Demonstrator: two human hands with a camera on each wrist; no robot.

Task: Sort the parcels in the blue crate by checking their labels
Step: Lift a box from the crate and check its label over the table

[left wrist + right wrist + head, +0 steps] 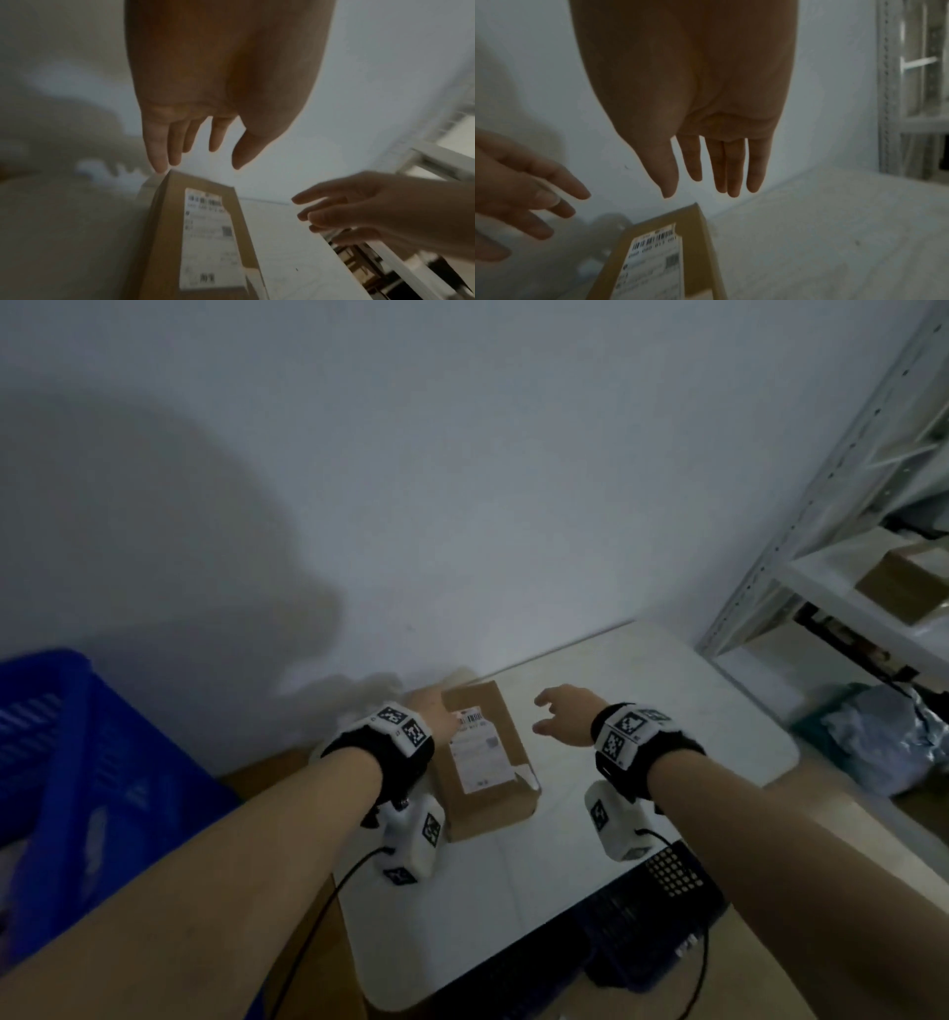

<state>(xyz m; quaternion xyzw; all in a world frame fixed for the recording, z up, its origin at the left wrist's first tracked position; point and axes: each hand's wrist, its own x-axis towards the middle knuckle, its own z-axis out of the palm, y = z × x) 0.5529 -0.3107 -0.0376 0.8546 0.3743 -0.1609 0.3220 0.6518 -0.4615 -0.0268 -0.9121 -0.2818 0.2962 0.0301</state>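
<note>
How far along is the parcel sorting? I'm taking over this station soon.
Done: one cardboard box lies on the white table, label facing up. In hand: nothing is gripped; the left hand and right hand are both open, one on each side of the box. Left: what remains in the blue crate cannot be seen; the shelf already holds a box.

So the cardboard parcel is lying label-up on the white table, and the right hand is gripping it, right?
Not quite. The right hand is open with nothing in it, beside the cardboard parcel, as the right wrist view shows. The parcel does lie label-up on the white table.
</note>
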